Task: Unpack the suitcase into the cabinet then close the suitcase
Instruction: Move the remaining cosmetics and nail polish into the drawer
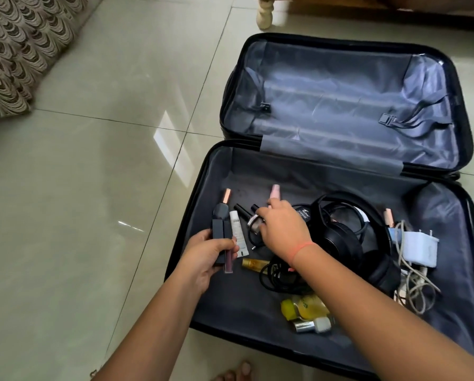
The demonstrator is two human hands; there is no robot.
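Head view, one open suitcase (225, 303) at 3 o'clock, left hand (204, 257) gripping one dark box (218, 237) and one gloss tube (228, 261), right hand (282, 229) curled round one small bottle (253, 224), one headphone set (340, 240) beside.

Suitcase (313, 177) rim cut off at 4 o'clock. Lower end of dark box (218, 229) buried in left hand (205, 259). Small bottle (253, 226) half covered by right hand (282, 229); cannot tell whether gripped. Black cable (271, 274) partly under that forearm.

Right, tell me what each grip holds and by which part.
Left grip: a dark box and a lip gloss tube, held by their lower halves. Right grip: fingers curl on a small bottle, apparently its body.
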